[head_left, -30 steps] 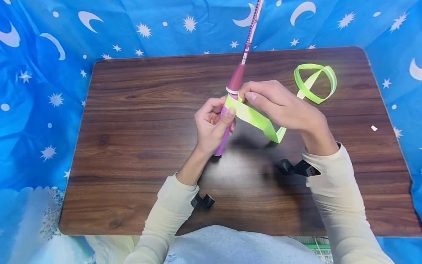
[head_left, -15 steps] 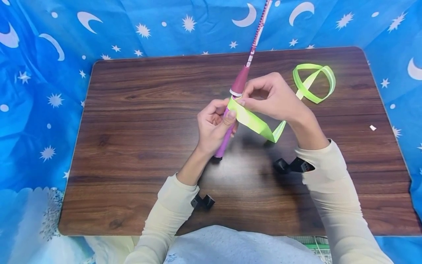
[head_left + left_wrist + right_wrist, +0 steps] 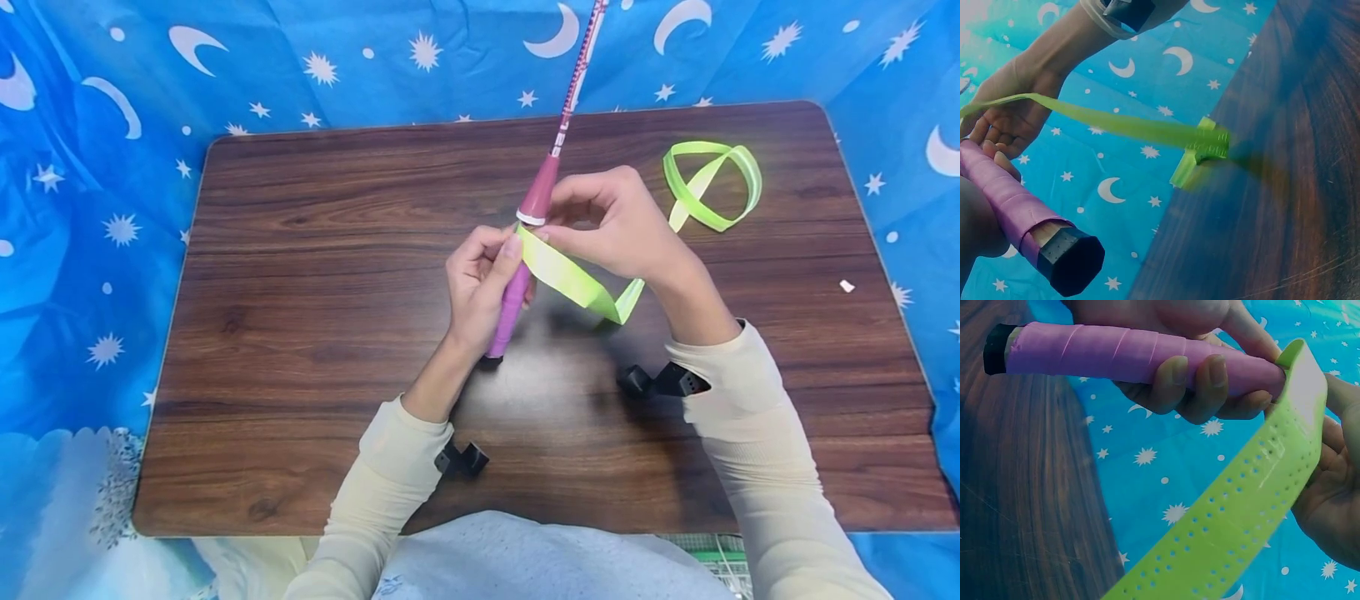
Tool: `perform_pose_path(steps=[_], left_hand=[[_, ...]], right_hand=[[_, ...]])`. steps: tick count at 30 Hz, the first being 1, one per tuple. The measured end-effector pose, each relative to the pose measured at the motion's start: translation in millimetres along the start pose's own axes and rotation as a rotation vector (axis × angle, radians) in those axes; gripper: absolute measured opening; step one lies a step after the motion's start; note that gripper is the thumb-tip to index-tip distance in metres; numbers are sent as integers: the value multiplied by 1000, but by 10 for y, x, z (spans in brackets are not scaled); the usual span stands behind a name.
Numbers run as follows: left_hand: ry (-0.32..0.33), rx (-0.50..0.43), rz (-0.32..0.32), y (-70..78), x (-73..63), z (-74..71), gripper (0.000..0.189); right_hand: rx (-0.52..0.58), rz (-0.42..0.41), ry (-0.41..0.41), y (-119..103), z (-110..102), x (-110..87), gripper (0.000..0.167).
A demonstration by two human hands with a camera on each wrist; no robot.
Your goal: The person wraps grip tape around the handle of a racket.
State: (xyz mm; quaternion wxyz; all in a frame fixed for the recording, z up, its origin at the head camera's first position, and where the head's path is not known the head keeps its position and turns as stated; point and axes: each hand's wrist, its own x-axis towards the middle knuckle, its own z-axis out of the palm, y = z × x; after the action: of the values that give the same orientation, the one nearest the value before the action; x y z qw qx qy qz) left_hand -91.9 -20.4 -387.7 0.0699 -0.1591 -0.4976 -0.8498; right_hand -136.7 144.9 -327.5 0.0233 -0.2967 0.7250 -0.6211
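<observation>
My left hand [image 3: 480, 283] grips a racket handle [image 3: 508, 312] wrapped in purple tape, its fingers curled round the underside in the right wrist view. The handle slants up to a dark pink cone [image 3: 538, 190] and a red-and-white shaft [image 3: 576, 79]. A lime-green perforated grip tape [image 3: 1229, 500] passes round the handle's upper end, just below the cone. There, my right hand [image 3: 626, 225] pinches the tape with thumb and fingers; the fingertips are partly hidden behind the handle. At the lower end, a black butt cap [image 3: 1072, 262] shows.
The tape's far part lies in a loop [image 3: 748, 179] on the dark wood table [image 3: 315, 333], at the back right. A small white scrap [image 3: 847, 286] lies near the right edge. A blue curtain [image 3: 450, 58] with moons and stars hangs around the table.
The right hand has come in closer to the handle, its thumb now against the tape by the cone. The left thumb has slid up the handle, and the racket has tilted slightly back and forth.
</observation>
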Motion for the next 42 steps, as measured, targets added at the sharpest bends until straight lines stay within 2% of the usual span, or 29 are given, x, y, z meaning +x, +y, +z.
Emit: perform_pose_path(steps=[4, 8, 12, 15, 18, 24, 26, 29, 31, 33, 35, 38, 40, 42], left_hand=[[1, -8, -3, 3, 4, -15, 19], [-27, -2, 7, 4, 0, -33, 20], [-51, -10, 35, 7, 4, -26, 24], [-58, -19, 43, 15, 8, -16, 15], [-66, -18, 43, 25, 9, -8, 15], [-103, -12, 33, 37, 8, 1, 34], [-98, -12, 31, 44, 6, 5, 28], [-78, -14, 35, 49, 7, 17, 8], [-61, -15, 42, 45, 14, 23, 16], [-44, -17, 48, 39, 25, 23, 23], [-28, -20, 51, 32, 33, 17, 22], [-2, -17, 41, 19, 44, 2, 20], [4, -25, 30, 17, 45, -3, 21], [5, -42, 11, 18, 43, 11, 20]], right_hand=[[-3, 5, -14, -14, -4, -3, 14], [12, 7, -18, -7, -10, -10, 13], [88, -12, -17, 32, -13, -13, 7], [156, -24, -14, 64, -1, -7, 10], [231, -9, -14, 96, 10, -3, 8], [309, 97, 4, 116, 15, -13, 10], [306, 154, 10, 106, 24, -12, 11], [302, 226, -5, 87, 18, -21, 23], [283, 250, -30, 63, -9, -50, 26], [299, 256, -59, 35, -50, -103, 20], [252, 248, -84, -10, -83, -175, 17], [106, 230, -120, -83, -74, -252, 16], [-19, 219, -113, -124, -43, -272, 12], [-54, 205, -97, -118, -22, -279, 14]])
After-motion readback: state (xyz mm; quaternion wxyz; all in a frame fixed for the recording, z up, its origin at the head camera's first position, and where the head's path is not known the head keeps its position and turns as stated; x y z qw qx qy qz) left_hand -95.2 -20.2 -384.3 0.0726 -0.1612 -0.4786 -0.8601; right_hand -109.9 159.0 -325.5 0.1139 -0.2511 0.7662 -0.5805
